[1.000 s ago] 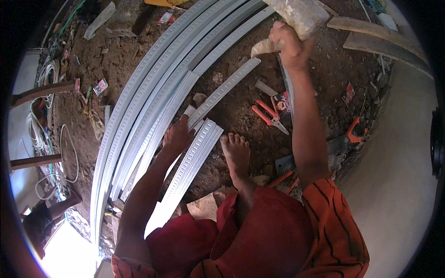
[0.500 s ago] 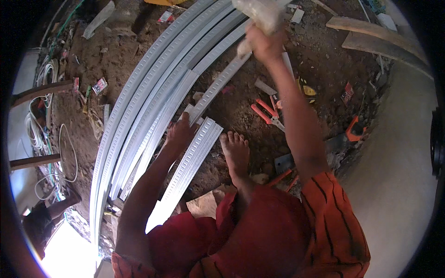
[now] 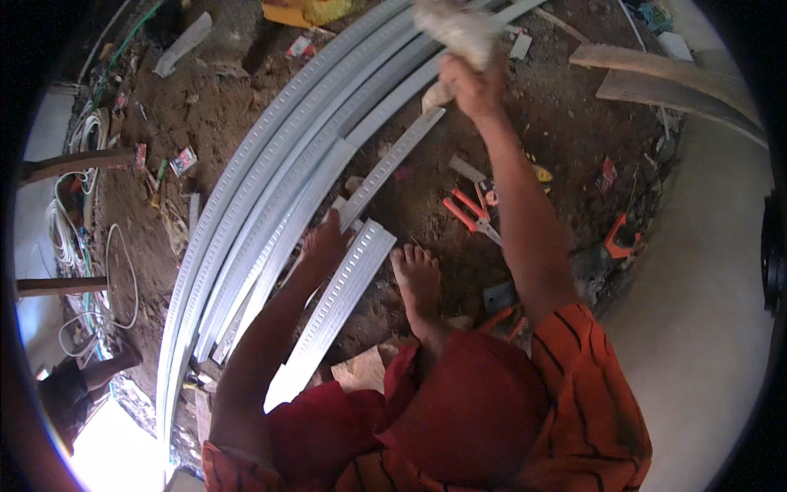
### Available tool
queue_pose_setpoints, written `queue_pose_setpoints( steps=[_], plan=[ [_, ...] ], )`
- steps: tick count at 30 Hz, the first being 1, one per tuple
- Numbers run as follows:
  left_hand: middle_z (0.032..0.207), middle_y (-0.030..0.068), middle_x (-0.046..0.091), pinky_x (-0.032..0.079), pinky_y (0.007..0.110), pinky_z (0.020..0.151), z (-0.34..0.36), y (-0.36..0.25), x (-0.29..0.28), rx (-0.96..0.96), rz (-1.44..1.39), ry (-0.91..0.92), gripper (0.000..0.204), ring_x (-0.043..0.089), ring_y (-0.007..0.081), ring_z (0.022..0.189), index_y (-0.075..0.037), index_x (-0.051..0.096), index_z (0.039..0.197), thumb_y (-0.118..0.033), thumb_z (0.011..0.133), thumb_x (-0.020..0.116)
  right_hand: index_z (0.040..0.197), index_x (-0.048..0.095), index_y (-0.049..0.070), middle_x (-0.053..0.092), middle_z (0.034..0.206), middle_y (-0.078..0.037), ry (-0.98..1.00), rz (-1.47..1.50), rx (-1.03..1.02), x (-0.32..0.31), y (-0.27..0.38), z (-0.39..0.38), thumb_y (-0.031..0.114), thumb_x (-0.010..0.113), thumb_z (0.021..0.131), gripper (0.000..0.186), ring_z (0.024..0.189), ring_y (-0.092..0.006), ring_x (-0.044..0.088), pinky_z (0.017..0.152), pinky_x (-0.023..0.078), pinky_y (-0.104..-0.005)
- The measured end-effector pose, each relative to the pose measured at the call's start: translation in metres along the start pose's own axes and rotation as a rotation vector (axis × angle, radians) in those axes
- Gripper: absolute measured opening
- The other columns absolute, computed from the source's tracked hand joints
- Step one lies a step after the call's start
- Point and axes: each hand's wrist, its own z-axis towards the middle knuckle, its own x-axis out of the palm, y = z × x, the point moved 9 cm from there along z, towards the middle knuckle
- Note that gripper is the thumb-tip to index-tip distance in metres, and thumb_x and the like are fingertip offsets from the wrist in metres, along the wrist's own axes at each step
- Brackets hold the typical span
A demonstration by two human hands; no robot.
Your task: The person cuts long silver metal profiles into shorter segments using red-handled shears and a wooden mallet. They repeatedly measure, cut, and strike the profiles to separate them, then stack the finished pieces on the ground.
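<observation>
My left hand (image 3: 325, 239) is closed around the near end of a short slotted metal channel (image 3: 396, 161). The channel slants away to the upper right. My right hand (image 3: 475, 84) grips a pale, whitish bundle (image 3: 456, 34) that looks like a plastic bag; blur hides what is in it. A lower lobe of the bundle hangs by the channel's far end. Several long grey metal channels (image 3: 246, 168) lie side by side to the left of my hands. Nearer to me, another bunch of slotted channels (image 3: 344, 283) lies between my left forearm and my bare foot (image 3: 416, 279).
Orange-handled pliers (image 3: 471, 213) lie on the dirt beside my right forearm. An orange saw handle (image 3: 623, 236) is further right, by a pale wall (image 3: 689, 287). Wooden planks (image 3: 664, 70) lie far right. Coiled cable (image 3: 59, 225) and another person's leg (image 3: 106, 369) are at left.
The view has shifted slightly. The channel's far end, earlier behind the bundle in my right hand, now shows. My left hand keeps its hold on the channel.
</observation>
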Motion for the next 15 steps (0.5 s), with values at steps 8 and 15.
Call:
queue_pose_setpoints(
  steps=[8,15],
  plan=[
    [0.102,0.0280,0.060,0.045,0.055,0.080,0.004,0.011,0.011,0.044,-0.008,-0.050,0.053,0.059,0.0449,0.093,-0.004,0.036,0.119,-0.038,0.086,0.059,0.077,0.056,0.002,0.058,0.068,-0.008,0.006,-0.036,-0.354,-0.006,0.109,0.047,0.006,0.055,0.074,0.005,0.059,-0.0172,0.056,0.056,0.047,-0.0299],
    [0.092,0.0279,0.061,0.046,0.056,0.078,0.022,-0.002,-0.005,-0.015,-0.007,0.029,0.053,0.061,0.0463,0.086,-0.002,0.036,0.117,-0.037,0.085,0.059,0.081,0.057,0.004,0.059,0.079,-0.008,-0.096,0.099,0.125,-0.009,0.000,-0.004,0.017,0.060,0.076,0.015,0.070,-0.0203,0.060,0.066,0.049,-0.0340]
  ],
)
